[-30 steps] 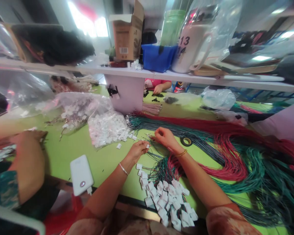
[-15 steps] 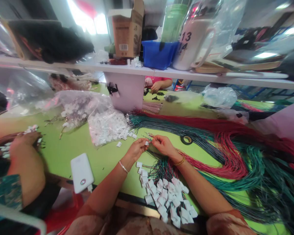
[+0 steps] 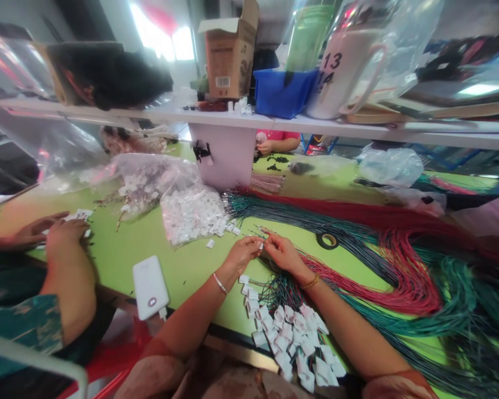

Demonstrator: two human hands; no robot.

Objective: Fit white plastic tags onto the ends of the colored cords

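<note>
**Left hand pinches a tiny white plug**

The left thumb and fingers press together on the plug, which sits at their tips, just beside the right hand. The right fingers are bent in close and seem to pinch thin wires, but that spot is too small to be sure. A bag of white bits lies left of the left fingers. A pile of white pieces lies nearer the body than all the fingers.

The plug looks light, hard and maybe slippery, so its sides are best to hold. The wires look bendy and would flop unless held near their ends.
</note>
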